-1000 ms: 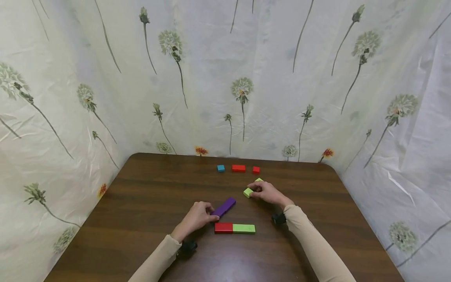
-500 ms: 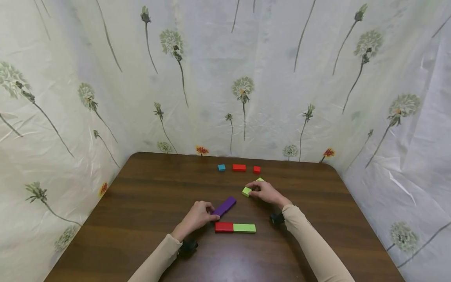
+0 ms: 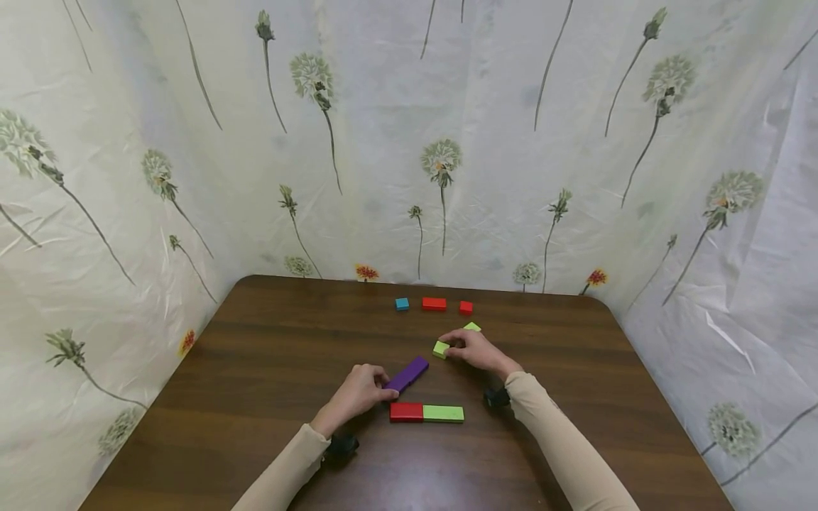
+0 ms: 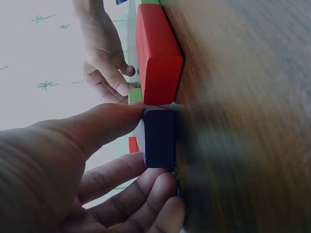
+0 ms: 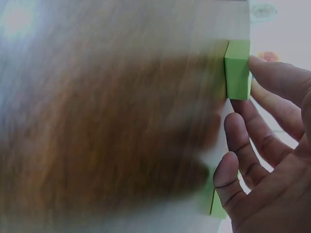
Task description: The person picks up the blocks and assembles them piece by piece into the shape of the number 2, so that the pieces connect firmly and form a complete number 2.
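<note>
My left hand (image 3: 358, 392) pinches the near end of a long purple block (image 3: 407, 374) that lies slantwise on the table; the left wrist view shows thumb and fingers on either side of its dark end (image 4: 160, 139). Farther right, my right hand (image 3: 476, 349) holds a small light-green block (image 3: 441, 349) between thumb and fingers, seen close in the right wrist view as a green block (image 5: 237, 70). Just in front of the purple block, a red block (image 3: 406, 412) and a longer light-green block (image 3: 444, 414) lie end to end in a row.
Behind my right hand lies another light-green block (image 3: 472, 326), partly hidden. Along the back of the brown wooden table (image 3: 287, 341) sit a small blue block (image 3: 402, 304), a red oblong block (image 3: 434, 304) and a small red block (image 3: 466, 307). A flowered curtain (image 3: 383, 142) hangs behind.
My right hand has moved slightly left with the small light-green block, closer to the purple block's far end. The left hand and purple block stay in place.
</note>
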`<action>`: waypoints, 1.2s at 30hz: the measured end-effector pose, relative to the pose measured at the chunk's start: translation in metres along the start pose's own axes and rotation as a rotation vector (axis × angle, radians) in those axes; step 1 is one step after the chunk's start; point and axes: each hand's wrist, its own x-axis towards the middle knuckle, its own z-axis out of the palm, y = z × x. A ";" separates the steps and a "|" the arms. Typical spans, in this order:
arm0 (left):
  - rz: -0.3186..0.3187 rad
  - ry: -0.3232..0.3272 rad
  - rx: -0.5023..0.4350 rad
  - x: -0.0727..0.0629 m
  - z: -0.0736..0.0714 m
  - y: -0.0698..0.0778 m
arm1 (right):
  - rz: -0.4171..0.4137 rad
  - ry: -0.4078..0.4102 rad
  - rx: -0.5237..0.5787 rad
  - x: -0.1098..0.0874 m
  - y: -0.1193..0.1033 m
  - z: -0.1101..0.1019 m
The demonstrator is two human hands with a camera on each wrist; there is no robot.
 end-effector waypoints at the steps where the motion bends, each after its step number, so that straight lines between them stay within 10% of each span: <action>1: 0.000 0.000 -0.001 0.000 0.000 0.000 | -0.006 -0.003 0.000 0.000 0.000 0.001; 36: -0.013 0.010 0.000 0.000 0.000 0.000 | -0.023 -0.030 -0.020 0.001 -0.026 0.017</action>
